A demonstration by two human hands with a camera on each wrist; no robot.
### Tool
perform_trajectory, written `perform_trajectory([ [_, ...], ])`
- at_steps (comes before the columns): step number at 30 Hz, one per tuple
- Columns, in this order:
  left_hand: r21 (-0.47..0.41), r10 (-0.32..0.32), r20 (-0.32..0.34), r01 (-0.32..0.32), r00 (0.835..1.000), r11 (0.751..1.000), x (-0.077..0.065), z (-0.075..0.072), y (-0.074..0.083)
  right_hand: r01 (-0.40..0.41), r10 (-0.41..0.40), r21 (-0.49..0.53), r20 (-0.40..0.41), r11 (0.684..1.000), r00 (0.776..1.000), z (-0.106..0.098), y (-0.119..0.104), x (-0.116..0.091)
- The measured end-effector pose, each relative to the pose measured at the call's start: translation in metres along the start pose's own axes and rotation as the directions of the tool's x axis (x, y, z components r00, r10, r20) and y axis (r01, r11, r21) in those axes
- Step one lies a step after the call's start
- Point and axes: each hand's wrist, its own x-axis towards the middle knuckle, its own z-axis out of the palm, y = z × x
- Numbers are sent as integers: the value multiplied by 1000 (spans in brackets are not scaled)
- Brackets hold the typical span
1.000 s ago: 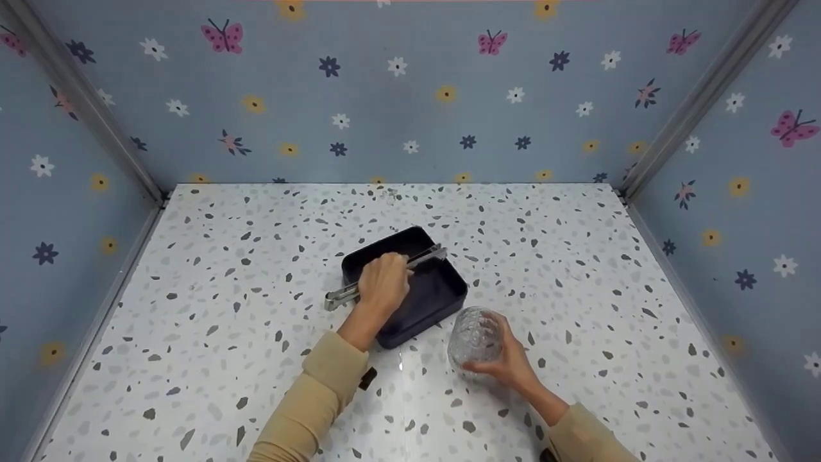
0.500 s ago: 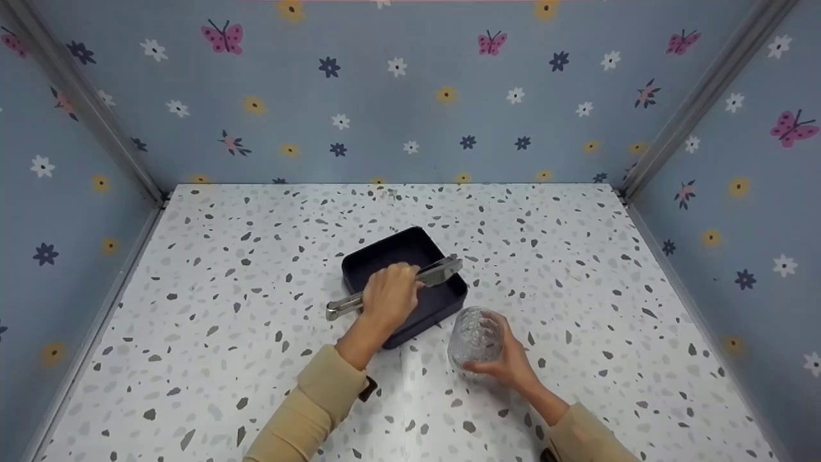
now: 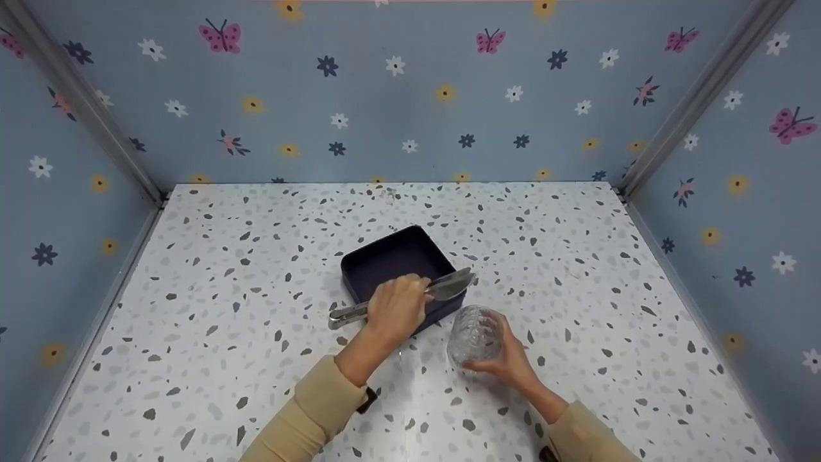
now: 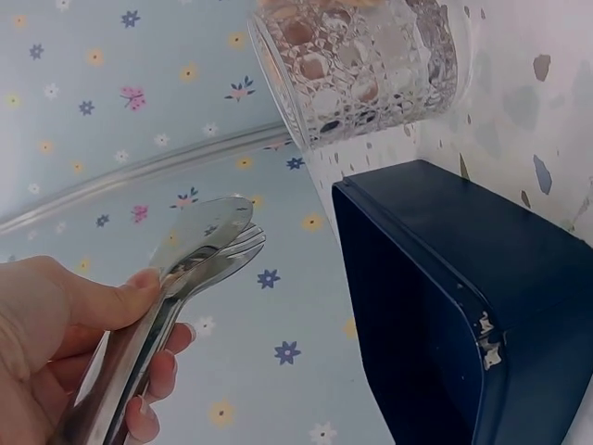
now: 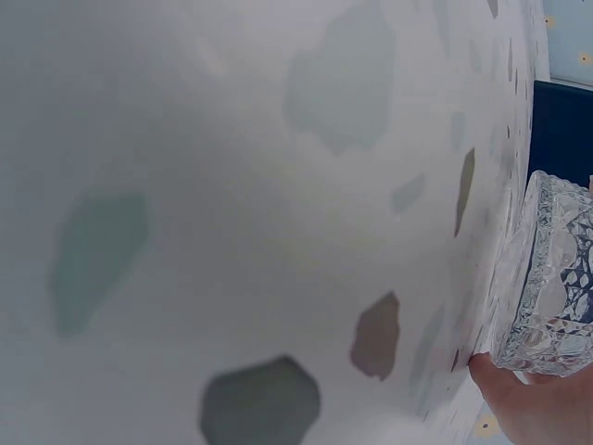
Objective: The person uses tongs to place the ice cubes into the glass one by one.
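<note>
My left hand (image 3: pixel 397 308) grips a bundle of metal cutlery above the near side of a dark navy box (image 4: pixel 491 222). In the left wrist view a table knife (image 4: pixel 227 215) and a fork (image 4: pixel 236 257) stick out past the thumb, their handles running through the curled fingers. On the right, my right hand (image 3: pixel 511 354) holds a clear cut-glass tumbler (image 3: pixel 471 337) round its side, thumb near and fingers behind. The tumbler stands beside the box's right corner, and its faceted pattern shows in the right wrist view. The hand covers part of the box's inside.
The table (image 3: pixel 224 289) is white with grey speckles. Blue panels (image 3: pixel 397 96) printed with flowers and butterflies enclose it at the back and on both sides, with grey metal strips (image 3: pixel 712 90) at the corners.
My left hand has moved with the cutlery towards me and slightly right, from over the box's middle to its near side. The right hand and tumbler have stayed put.
</note>
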Motion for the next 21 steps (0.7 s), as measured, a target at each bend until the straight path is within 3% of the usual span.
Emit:
perform_trajectory([
  [8,18,36,3,-36,999,999,-7,-5,9,21,-21,60,3,998,1000,-6,-31,-6],
  [15,25,73,-9,-73,997,997,-12,-7,13,47,-47,37,5,998,999,2,7,2],
  [21,19,85,10,-85,996,996,-16,-9,16,45,-45,43,-6,998,999,2,8,2],
])
